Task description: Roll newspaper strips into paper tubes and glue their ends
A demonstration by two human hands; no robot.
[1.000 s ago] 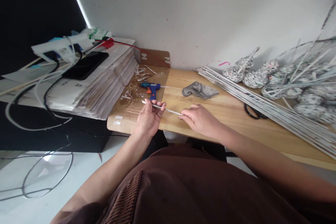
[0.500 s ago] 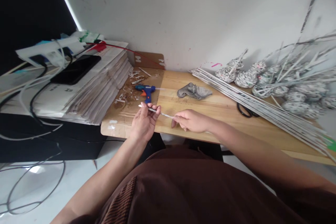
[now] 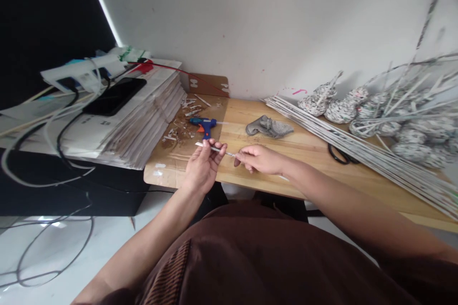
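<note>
Between my two hands runs a thin rolled paper stick [image 3: 231, 155], tilted slightly down to the right. My left hand [image 3: 204, 164] pinches it near its left end, whose pale tip sticks out past the thumb. The fingers of my right hand [image 3: 258, 159] are closed on it farther right, and most of that stretch is hidden in the palm. A short white end shows past the right wrist. Just beyond my left hand a blue glue gun [image 3: 203, 126] lies on a cardboard sheet [image 3: 168, 164]. A crumpled grey cloth [image 3: 269, 127] rests behind my right hand.
Long paper sticks [image 3: 343, 147] lie in a bundle across the table's right side, over black-handled scissors [image 3: 338, 153]. Woven paper shapes [image 3: 339, 109] stand behind them by the wall. On the left a paper stack [image 3: 143, 124] carries a phone [image 3: 116, 96], cables and a power strip.
My hands have drawn slightly closer together along the paper stick, so less of it shows between them. The whole view has shifted a little.
</note>
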